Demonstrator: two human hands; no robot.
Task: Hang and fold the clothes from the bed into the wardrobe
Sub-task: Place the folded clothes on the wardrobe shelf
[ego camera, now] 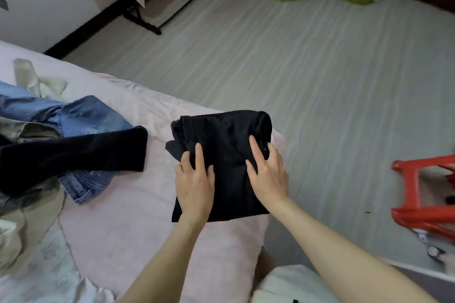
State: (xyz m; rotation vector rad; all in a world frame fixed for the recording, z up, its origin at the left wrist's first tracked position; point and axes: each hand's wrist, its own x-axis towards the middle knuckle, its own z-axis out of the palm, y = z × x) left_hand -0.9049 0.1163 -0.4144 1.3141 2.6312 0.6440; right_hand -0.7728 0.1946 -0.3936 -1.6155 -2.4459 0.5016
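- You stand at the corner of a bed [128,204] with a pink cover, above a pale striped floor [320,68].
- A folded black garment [226,135] lies on the bed corner, directly under your hands.
- Your left hand [195,183] lies flat on its near left part, fingers straight.
- Your right hand [268,174] presses its right side, fingers spread.
- Left of your hands, jeans [81,115] and a dark garment [73,152] lie heaped.
- A red stool [418,194] stands to the right.

We find no text, label, brand, number or sign that we can read, none on the folded black garment [221,152] under the fingers, none on the jeans [81,118] to their left, none on the red stool [426,194] to their right
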